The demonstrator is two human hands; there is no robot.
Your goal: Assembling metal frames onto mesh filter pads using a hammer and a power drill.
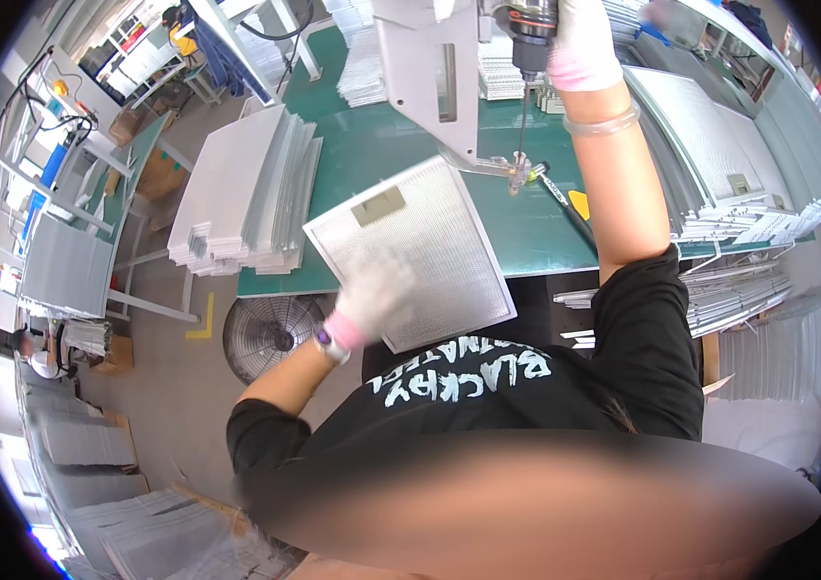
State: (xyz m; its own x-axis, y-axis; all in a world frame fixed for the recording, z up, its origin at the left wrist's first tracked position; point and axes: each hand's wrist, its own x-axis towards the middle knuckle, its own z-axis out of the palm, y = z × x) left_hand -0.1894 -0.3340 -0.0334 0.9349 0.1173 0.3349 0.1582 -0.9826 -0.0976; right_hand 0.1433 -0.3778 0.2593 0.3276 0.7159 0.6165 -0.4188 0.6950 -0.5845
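Note:
A silvery mesh filter panel [439, 246] with a thin metal frame lies tilted, partly over the table's front edge and close to my body. My left hand [377, 295], in a white glove with a pink cuff, is over the panel's lower left part, its fingers smeared by motion. High up, my gloved right hand [585, 48] is closed at the side of a power drill [532, 43] on a grey metal stand [430, 77]; its fingertips are hidden. The long thin bit points down at a small metal fixture [519, 172] beyond the panel's top right corner.
The green table [352, 145] carries a stack of panels [241, 188] at left and more panels [710, 135] at right. A hammer-like tool [560, 198] lies by the fixture. A floor fan [275, 338] stands below the front edge. Other people are in the background.

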